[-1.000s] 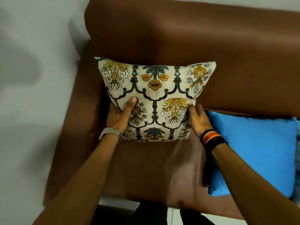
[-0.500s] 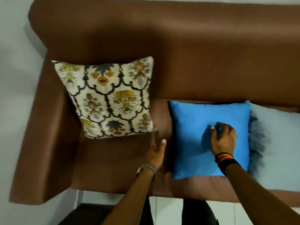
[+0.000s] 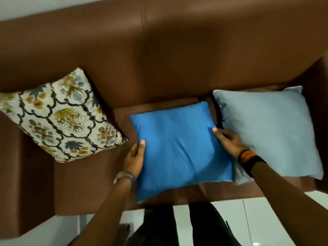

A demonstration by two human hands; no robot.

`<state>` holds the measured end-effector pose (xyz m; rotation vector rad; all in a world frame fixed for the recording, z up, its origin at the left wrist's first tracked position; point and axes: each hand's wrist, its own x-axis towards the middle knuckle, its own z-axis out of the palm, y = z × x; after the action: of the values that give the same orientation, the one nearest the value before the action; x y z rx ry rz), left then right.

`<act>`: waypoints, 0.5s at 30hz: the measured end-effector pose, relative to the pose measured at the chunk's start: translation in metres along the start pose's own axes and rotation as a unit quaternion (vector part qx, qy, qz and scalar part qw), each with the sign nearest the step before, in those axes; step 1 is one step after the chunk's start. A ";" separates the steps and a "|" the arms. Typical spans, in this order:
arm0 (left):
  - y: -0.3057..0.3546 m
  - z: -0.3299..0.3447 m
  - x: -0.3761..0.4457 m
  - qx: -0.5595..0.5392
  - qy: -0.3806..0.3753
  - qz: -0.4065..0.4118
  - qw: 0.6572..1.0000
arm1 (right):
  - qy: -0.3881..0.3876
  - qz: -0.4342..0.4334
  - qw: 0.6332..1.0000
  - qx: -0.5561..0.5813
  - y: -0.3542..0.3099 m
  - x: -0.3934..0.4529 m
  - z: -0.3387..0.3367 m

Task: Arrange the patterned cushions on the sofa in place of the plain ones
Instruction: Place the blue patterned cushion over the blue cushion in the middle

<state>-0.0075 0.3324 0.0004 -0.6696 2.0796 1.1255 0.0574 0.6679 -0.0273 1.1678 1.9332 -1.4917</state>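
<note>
A cream cushion with a yellow and black floral pattern [image 3: 62, 116] leans against the backrest at the left end of the brown sofa [image 3: 159, 59]. In the middle of the seat lies a plain bright blue cushion [image 3: 179, 148]. My left hand [image 3: 135, 157] grips its left edge, thumb on top. My right hand [image 3: 229, 141] grips its right edge. A plain pale blue cushion [image 3: 269, 130] rests at the right end, partly under the bright blue one's corner and my right wrist.
The sofa's left armrest [image 3: 23, 174] and right armrest [image 3: 317, 82] bound the seat. White tiled floor [image 3: 266, 219] runs along the sofa's front edge, where my dark trouser legs [image 3: 204, 226] stand. A pale wall lies behind the backrest.
Both hands left the patterned cushion, which stays at the left end. The view swung right, and both hands closed on the sides of the bright blue cushion.
</note>
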 end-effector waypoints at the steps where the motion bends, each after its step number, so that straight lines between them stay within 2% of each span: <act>1: 0.005 -0.021 0.004 -0.019 -0.010 -0.015 1.000 | -0.012 0.008 1.000 0.024 -0.009 -0.009 -0.013; 4: 0.021 -0.062 0.014 -0.143 -0.078 -0.069 0.984 | -0.081 0.005 0.985 0.155 -0.031 -0.024 -0.045; 8: 0.063 -0.056 0.026 -0.118 -0.056 -0.011 0.991 | -0.067 -0.048 0.968 0.238 -0.076 -0.023 -0.036; 12: 0.107 -0.030 0.034 -0.096 -0.014 0.056 0.994 | -0.060 -0.080 0.987 0.127 -0.118 0.001 0.002; 15: 0.116 -0.020 0.040 -0.061 -0.046 0.089 0.993 | -0.038 -0.093 0.995 -0.002 -0.125 0.022 0.029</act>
<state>-0.1203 0.3679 0.0376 -0.4864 2.0364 1.3670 -0.0621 0.6403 0.0174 0.9358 2.0383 -1.5996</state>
